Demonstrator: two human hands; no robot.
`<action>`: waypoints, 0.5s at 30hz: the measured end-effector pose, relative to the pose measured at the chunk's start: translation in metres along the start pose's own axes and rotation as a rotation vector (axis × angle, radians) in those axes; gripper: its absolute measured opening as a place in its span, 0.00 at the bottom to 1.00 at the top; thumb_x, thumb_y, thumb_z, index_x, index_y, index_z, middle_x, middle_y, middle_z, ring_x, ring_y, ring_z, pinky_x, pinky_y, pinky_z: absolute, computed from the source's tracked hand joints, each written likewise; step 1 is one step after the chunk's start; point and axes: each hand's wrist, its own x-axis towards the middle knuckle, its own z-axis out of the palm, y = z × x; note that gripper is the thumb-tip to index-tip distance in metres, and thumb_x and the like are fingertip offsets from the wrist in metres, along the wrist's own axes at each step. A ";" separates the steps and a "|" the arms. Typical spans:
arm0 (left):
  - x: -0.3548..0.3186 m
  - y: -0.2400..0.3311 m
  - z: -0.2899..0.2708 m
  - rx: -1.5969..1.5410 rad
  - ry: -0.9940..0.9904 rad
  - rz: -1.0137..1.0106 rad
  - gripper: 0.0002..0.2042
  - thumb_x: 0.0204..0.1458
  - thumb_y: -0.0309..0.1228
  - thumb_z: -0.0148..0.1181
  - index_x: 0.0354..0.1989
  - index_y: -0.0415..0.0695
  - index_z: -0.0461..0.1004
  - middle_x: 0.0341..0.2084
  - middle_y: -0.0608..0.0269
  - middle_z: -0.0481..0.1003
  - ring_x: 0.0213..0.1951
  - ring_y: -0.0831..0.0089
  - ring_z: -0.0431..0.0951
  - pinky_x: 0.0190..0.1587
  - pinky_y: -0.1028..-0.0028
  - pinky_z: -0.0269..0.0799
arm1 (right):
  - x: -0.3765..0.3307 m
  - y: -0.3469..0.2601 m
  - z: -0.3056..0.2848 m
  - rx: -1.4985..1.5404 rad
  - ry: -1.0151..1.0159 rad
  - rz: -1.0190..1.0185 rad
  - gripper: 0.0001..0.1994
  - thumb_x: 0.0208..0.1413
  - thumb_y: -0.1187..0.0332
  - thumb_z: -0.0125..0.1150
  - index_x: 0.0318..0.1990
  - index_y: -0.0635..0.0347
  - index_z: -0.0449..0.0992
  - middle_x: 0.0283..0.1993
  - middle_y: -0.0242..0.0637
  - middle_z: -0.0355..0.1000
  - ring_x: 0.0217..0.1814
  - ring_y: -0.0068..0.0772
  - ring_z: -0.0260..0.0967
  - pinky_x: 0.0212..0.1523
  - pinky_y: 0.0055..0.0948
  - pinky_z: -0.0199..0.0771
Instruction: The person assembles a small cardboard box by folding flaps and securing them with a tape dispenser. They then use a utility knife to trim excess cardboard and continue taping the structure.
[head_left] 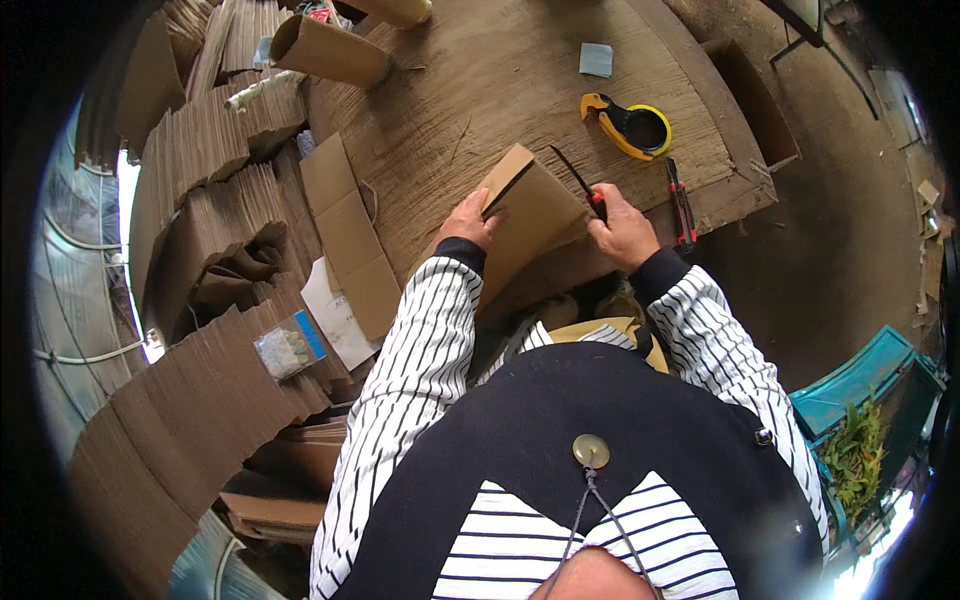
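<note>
A folded brown cardboard piece [530, 215] lies tilted on the wooden worktable [480, 90] just in front of me. My left hand [468, 220] grips its left edge, thumb on top. My right hand [622, 232] rests on the cardboard's right side and holds a red-handled knife [582, 185], whose dark blade points up and to the left over the cardboard's top corner. Both sleeves are white with black stripes.
A yellow and black tape dispenser [632, 125] and a red cutter [682, 205] lie to the right of my hands. Flat cardboard sheets [350, 235] and tall corrugated stacks [200, 190] fill the left. A cardboard tube [330, 50] lies far left. A teal crate [860, 380] stands lower right.
</note>
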 end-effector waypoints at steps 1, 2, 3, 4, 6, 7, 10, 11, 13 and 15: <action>0.000 -0.001 0.002 0.013 0.010 0.005 0.30 0.52 0.47 0.59 0.61 0.44 0.63 0.59 0.55 0.66 0.60 0.59 0.66 0.60 0.67 0.62 | 0.001 -0.003 0.011 -0.008 0.048 -0.064 0.16 0.51 0.67 0.53 0.48 0.56 0.63 0.46 0.51 0.70 0.47 0.54 0.69 0.45 0.45 0.70; 0.000 -0.003 0.002 0.027 0.020 0.008 0.30 0.53 0.47 0.59 0.61 0.44 0.63 0.59 0.54 0.67 0.59 0.58 0.67 0.60 0.67 0.63 | 0.004 -0.009 0.019 -0.102 0.024 -0.071 0.15 0.51 0.68 0.53 0.47 0.56 0.64 0.45 0.50 0.69 0.46 0.54 0.69 0.45 0.46 0.70; 0.003 -0.001 0.000 0.034 0.009 0.064 0.31 0.52 0.49 0.59 0.60 0.43 0.63 0.58 0.54 0.67 0.59 0.58 0.67 0.59 0.66 0.63 | 0.005 -0.014 0.023 -0.195 0.009 -0.066 0.14 0.51 0.68 0.53 0.46 0.56 0.64 0.43 0.50 0.68 0.45 0.55 0.68 0.45 0.46 0.70; 0.005 0.001 -0.002 0.040 -0.021 0.055 0.32 0.52 0.50 0.59 0.60 0.42 0.63 0.58 0.53 0.67 0.59 0.58 0.67 0.59 0.66 0.63 | 0.007 -0.019 0.029 -0.288 -0.008 -0.062 0.13 0.51 0.68 0.53 0.44 0.56 0.64 0.42 0.49 0.68 0.44 0.55 0.68 0.45 0.46 0.70; 0.008 0.008 -0.008 0.058 -0.083 0.036 0.32 0.52 0.51 0.58 0.60 0.41 0.63 0.58 0.53 0.67 0.59 0.58 0.66 0.59 0.66 0.63 | 0.013 -0.022 0.045 -0.368 0.062 -0.098 0.12 0.50 0.70 0.54 0.42 0.55 0.65 0.38 0.47 0.67 0.41 0.55 0.68 0.41 0.48 0.71; 0.005 0.009 -0.009 0.074 -0.034 0.076 0.31 0.52 0.53 0.56 0.58 0.43 0.65 0.55 0.53 0.70 0.56 0.57 0.69 0.56 0.64 0.66 | 0.016 -0.026 0.052 -0.415 0.065 -0.076 0.13 0.49 0.71 0.55 0.43 0.55 0.65 0.39 0.47 0.67 0.42 0.54 0.68 0.41 0.47 0.71; 0.005 0.012 -0.014 0.104 -0.047 0.090 0.28 0.53 0.54 0.55 0.53 0.45 0.68 0.50 0.53 0.73 0.51 0.56 0.73 0.51 0.62 0.69 | 0.022 -0.034 0.066 -0.544 0.070 -0.063 0.10 0.51 0.71 0.54 0.42 0.54 0.66 0.38 0.46 0.67 0.40 0.52 0.70 0.38 0.46 0.73; 0.004 0.014 -0.016 0.096 -0.076 0.076 0.29 0.53 0.53 0.55 0.53 0.41 0.68 0.49 0.52 0.73 0.51 0.58 0.73 0.53 0.64 0.69 | 0.023 -0.037 0.069 -0.580 0.065 -0.067 0.09 0.52 0.70 0.53 0.41 0.54 0.66 0.38 0.46 0.67 0.39 0.51 0.71 0.38 0.46 0.74; 0.002 0.013 -0.016 0.090 -0.064 0.082 0.30 0.52 0.54 0.55 0.54 0.41 0.67 0.48 0.52 0.73 0.51 0.58 0.73 0.52 0.63 0.69 | 0.023 -0.040 0.073 -0.640 0.064 -0.081 0.07 0.54 0.69 0.52 0.40 0.54 0.67 0.37 0.46 0.68 0.37 0.50 0.73 0.36 0.46 0.75; 0.002 0.012 -0.016 0.088 -0.058 0.091 0.31 0.52 0.55 0.54 0.55 0.41 0.67 0.48 0.52 0.73 0.50 0.58 0.74 0.52 0.63 0.69 | 0.023 -0.041 0.075 -0.687 0.077 -0.098 0.06 0.54 0.69 0.52 0.40 0.54 0.67 0.36 0.45 0.69 0.36 0.49 0.73 0.35 0.45 0.75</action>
